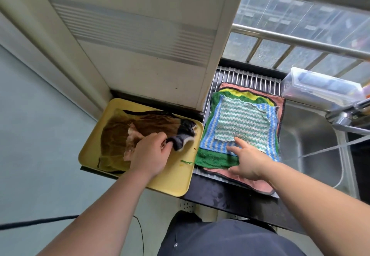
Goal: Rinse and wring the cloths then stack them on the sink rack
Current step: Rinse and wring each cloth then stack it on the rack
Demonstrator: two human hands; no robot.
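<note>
From my remote seat I judge the job well past halfway. Five cloths lie flat in a stack on the sink rack (250,77): a pink cloth (260,185) at the bottom, then a yellow cloth (240,93), a green cloth (212,158), a blue cloth (210,137) and a striped cloth (242,121) on top. My right hand (247,159) rests on that stack, fingers straight and spread, holding nothing.

On the yellow tray (170,179), which sits on the dark tabletop (220,193) just beside the rack, at least two dirty cloths are left. My left hand (149,153) has its fingers (167,145) curled round the edge of a dark cloth (184,133), which lies partly over a crumpled brown cloth (120,133). I cannot tell whether more lie underneath.

What remains, as I read it, is rinsing and wringing these in the sink (312,141) and adding them to the stack.
</note>
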